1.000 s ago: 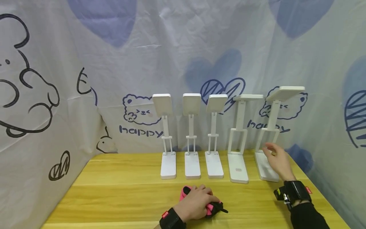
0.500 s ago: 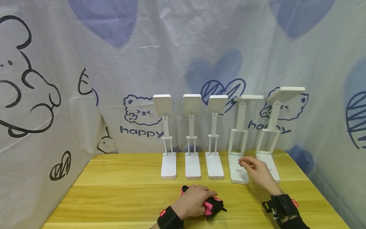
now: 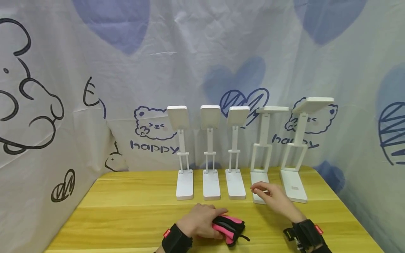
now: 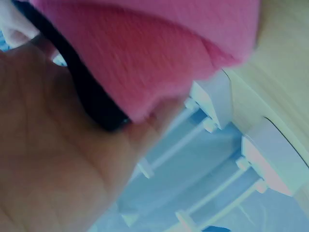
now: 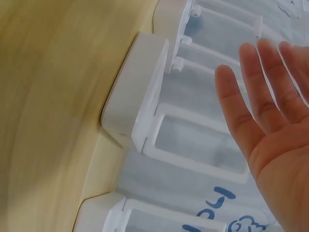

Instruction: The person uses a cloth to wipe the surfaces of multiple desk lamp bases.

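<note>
My left hand (image 3: 200, 221) holds a soft pink-and-black fabric bundle (image 3: 229, 228) near the front middle of the table. A thin black loop hangs off its right end. In the left wrist view, the bundle's fuzzy pink cloth (image 4: 140, 58) with a black edge lies against the palm. My right hand (image 3: 276, 200) holds nothing and hovers over the base of the second white desk lamp from the right (image 3: 260, 177), hiding part of it. In the right wrist view, this hand's fingers (image 5: 265, 87) extend loosely, apart from the lamps.
Several white desk lamps stand unfolded in a row along the table's back, including the leftmost lamp (image 3: 185, 184) and the rightmost lamp (image 3: 294, 186). A patterned curtain (image 3: 152, 80) hangs close behind them. Bare wood of the table (image 3: 126, 211) shows at left.
My right hand has moved left and nearer, from the rightmost lamp's base to the neighbouring one. My left hand has shifted slightly left, and more of the fabric bundle now shows.
</note>
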### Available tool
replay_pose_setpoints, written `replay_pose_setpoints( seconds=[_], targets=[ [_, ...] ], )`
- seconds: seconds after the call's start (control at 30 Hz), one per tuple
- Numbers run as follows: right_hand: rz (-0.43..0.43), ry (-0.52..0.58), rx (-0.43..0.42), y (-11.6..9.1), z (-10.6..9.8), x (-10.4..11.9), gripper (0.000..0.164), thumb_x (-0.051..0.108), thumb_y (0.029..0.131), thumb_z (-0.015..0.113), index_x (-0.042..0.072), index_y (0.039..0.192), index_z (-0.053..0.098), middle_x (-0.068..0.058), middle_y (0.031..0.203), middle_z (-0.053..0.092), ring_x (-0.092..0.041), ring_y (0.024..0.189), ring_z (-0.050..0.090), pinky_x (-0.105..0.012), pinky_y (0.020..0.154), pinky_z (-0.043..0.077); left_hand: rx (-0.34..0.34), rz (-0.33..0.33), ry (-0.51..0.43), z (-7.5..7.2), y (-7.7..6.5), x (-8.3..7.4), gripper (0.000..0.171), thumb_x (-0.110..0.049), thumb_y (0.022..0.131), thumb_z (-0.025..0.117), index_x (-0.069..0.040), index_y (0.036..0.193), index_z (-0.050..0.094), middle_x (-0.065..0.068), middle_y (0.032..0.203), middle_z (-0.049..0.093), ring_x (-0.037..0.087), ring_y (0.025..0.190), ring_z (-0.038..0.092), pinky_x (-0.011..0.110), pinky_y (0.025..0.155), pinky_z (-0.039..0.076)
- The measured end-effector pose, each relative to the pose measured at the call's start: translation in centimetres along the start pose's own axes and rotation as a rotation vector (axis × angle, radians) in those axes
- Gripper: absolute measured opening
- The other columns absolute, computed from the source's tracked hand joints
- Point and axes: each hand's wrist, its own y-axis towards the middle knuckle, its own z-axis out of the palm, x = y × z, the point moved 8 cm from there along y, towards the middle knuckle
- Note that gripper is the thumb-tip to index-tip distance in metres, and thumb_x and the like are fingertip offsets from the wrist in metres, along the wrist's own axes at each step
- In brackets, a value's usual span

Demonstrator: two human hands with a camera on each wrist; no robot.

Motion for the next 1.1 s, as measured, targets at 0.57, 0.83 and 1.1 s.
replay_pose_setpoints(
  seconds=[0.57, 0.83, 1.1],
  targets=[
    [-0.023, -0.053, 0.113, -0.8, 1.8, 0.9, 0.021, 0.025, 0.101, 0.054, 0.018, 0.111, 0.071, -0.006, 0.108, 0.072, -0.012, 0.094, 0.067, -0.028, 0.078, 0.054, 0.019, 0.083, -0.302, 0.6, 0.4, -0.1, 0.056, -0.058, 0.082, 0.07, -0.027, 0.128, 0.064, -0.012, 0.108, 0.069, -0.003, 0.087, 0.059, 0.02, 0.077, 0.048],
    [-0.012, -0.048, 0.144, -0.6, 2.0, 0.6, 0.025, 0.025, 0.101, 0.053, 0.012, 0.113, 0.07, -0.007, 0.109, 0.072, -0.015, 0.097, 0.067, -0.026, 0.078, 0.054, 0.021, 0.168, -0.41, 1.7, 0.9, -1.6, 0.046, -0.051, 0.081, 0.075, -0.024, 0.118, 0.071, -0.019, 0.101, 0.07, -0.009, 0.08, 0.058, 0.014, 0.071, 0.047],
    [-0.002, -0.044, 0.157, -0.7, 2.1, 0.3, 0.026, 0.025, 0.101, 0.053, 0.01, 0.114, 0.07, -0.008, 0.111, 0.071, -0.017, 0.099, 0.067, -0.026, 0.08, 0.054, 0.058, 0.178, -0.503, 1.7, 0.8, -1.4, 0.041, -0.043, 0.087, 0.071, -0.02, 0.121, 0.069, -0.016, 0.103, 0.069, -0.007, 0.082, 0.057, 0.017, 0.074, 0.048]
  ],
)
